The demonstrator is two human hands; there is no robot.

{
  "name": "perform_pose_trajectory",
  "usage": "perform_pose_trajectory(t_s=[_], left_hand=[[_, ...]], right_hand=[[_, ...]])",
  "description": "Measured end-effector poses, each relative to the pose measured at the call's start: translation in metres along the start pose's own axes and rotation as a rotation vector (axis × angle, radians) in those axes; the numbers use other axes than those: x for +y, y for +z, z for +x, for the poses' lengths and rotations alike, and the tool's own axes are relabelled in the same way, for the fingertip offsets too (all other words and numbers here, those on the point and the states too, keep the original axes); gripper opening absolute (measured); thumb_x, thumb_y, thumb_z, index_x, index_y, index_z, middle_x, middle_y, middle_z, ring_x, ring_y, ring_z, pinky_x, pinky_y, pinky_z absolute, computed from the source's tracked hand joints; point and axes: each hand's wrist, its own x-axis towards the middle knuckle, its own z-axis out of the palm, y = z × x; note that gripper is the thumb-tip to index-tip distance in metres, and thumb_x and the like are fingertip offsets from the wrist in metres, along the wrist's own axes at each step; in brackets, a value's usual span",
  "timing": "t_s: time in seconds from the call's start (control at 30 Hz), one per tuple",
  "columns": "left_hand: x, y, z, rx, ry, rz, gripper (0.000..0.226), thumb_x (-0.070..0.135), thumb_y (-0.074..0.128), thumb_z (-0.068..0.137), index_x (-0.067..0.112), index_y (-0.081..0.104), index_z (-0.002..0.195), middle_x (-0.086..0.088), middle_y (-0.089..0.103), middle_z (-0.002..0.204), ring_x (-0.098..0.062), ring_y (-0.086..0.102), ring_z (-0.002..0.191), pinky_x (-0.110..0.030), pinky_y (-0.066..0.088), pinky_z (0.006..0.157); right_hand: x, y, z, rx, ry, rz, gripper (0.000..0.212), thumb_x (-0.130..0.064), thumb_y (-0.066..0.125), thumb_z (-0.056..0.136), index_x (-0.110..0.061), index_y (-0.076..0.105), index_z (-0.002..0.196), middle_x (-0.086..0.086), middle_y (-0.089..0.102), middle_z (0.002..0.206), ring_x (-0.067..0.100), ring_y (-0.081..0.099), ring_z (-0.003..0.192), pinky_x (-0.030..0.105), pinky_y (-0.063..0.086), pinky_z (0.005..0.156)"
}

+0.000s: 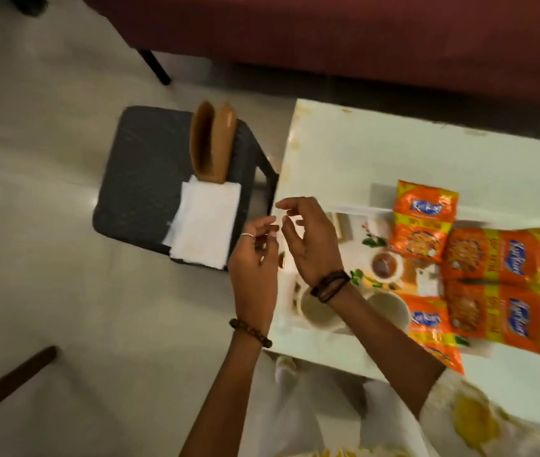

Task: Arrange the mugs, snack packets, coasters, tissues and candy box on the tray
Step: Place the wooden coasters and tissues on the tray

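Note:
On the white table [394,150] lies a printed tray [377,206]. Several orange snack packets [496,255] lie on its right side, overlapping each other. Two pale mugs [390,308] stand at its near edge, one [318,313] partly hidden under my right forearm. A stack of white tissues [206,222] rests on a dark grey stool [143,179] left of the table. My left hand [255,258] and my right hand [311,239] hover close together over the table's left edge, fingers apart. The image is blurred and I see nothing held in either.
A brown folded holder [212,143] stands on the stool just behind the tissues. A maroon sofa [361,34] runs along the far side. A dark wooden stick [8,387] lies on the pale floor at lower left.

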Motion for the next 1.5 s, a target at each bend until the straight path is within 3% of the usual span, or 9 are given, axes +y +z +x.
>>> perform_pose_trajectory(t_s=[0.07,0.17,0.3,0.53,0.77,1.03,1.13,1.27,1.5], left_hand=[[-0.005,-0.019,0.037,0.100,0.023,0.085,0.019,0.011,0.057,0.089,0.004,0.062,0.106,0.014,0.062,0.092,0.003,0.058,0.082,0.003,0.040,0.078],[-0.015,-0.045,0.093,0.127,-0.025,0.131,0.020,0.019,0.057,0.090,0.010,0.061,0.107,-0.006,0.066,0.102,-0.016,0.063,0.093,-0.023,0.053,0.085],[-0.029,-0.058,0.152,0.119,-0.009,0.153,0.020,0.017,0.059,0.089,0.013,0.058,0.108,-0.004,0.065,0.107,-0.017,0.062,0.102,-0.010,0.045,0.080],[-0.046,-0.046,0.206,0.053,-0.049,0.340,0.021,0.019,0.059,0.089,0.009,0.060,0.107,-0.010,0.067,0.109,-0.021,0.063,0.101,-0.028,0.050,0.085],[-0.009,-0.045,0.201,0.081,0.294,0.418,0.026,0.020,0.057,0.090,0.005,0.064,0.110,-0.014,0.068,0.111,-0.021,0.065,0.100,-0.021,0.048,0.085],[0.035,-0.001,0.127,-0.387,0.642,0.253,0.020,0.006,0.065,0.081,0.000,0.069,0.100,-0.015,0.072,0.098,-0.017,0.064,0.090,-0.020,0.051,0.083],[0.029,0.027,0.103,-0.577,0.658,0.253,0.016,0.002,0.065,0.080,0.001,0.072,0.095,-0.015,0.074,0.094,-0.021,0.068,0.086,-0.022,0.050,0.083],[0.009,0.056,0.085,-0.752,0.610,0.323,0.017,0.005,0.062,0.083,0.005,0.073,0.096,-0.013,0.074,0.096,-0.024,0.069,0.089,-0.021,0.046,0.086],[-0.029,0.074,0.068,-0.802,0.440,0.428,0.018,0.007,0.061,0.085,0.012,0.073,0.099,-0.008,0.074,0.098,-0.021,0.068,0.091,-0.028,0.051,0.086]], right_hand=[[-0.011,0.018,0.034,-0.058,-0.027,-0.033,0.020,-0.003,0.045,0.090,-0.008,0.058,0.105,0.012,0.058,0.108,0.022,0.057,0.096,0.024,0.044,0.080],[-0.021,0.041,0.088,-0.090,-0.069,-0.109,0.022,-0.004,0.044,0.091,-0.004,0.058,0.108,0.015,0.058,0.112,0.023,0.057,0.097,0.015,0.040,0.079],[-0.028,0.062,0.166,-0.086,-0.098,-0.295,0.027,-0.013,0.042,0.095,-0.008,0.051,0.119,0.013,0.053,0.124,0.023,0.054,0.109,0.025,0.043,0.089],[-0.022,0.072,0.228,-0.363,-0.277,-0.654,0.020,-0.012,0.046,0.092,-0.009,0.057,0.109,0.013,0.054,0.120,0.027,0.054,0.106,0.031,0.045,0.088],[-0.019,0.013,0.180,-0.075,-0.341,-0.599,0.020,-0.016,0.050,0.092,-0.009,0.060,0.108,0.017,0.056,0.112,0.029,0.059,0.090,0.027,0.049,0.076],[0.006,-0.101,0.034,0.208,-0.204,-0.483,0.013,-0.008,0.060,0.086,-0.004,0.070,0.093,0.016,0.070,0.089,0.015,0.061,0.084,0.019,0.045,0.073],[0.031,-0.125,-0.012,0.158,-0.148,-0.498,0.013,-0.007,0.061,0.083,-0.003,0.070,0.092,0.016,0.071,0.088,0.011,0.056,0.087,0.006,0.041,0.077],[0.065,-0.134,-0.048,0.019,-0.048,-0.518,0.013,-0.007,0.066,0.080,-0.008,0.071,0.091,0.011,0.073,0.088,0.024,0.070,0.073,0.036,0.057,0.057],[0.098,-0.122,-0.060,-0.067,-0.005,-0.599,0.008,-0.016,0.076,0.073,-0.018,0.073,0.081,0.001,0.075,0.078,0.021,0.070,0.067,0.028,0.052,0.042]])
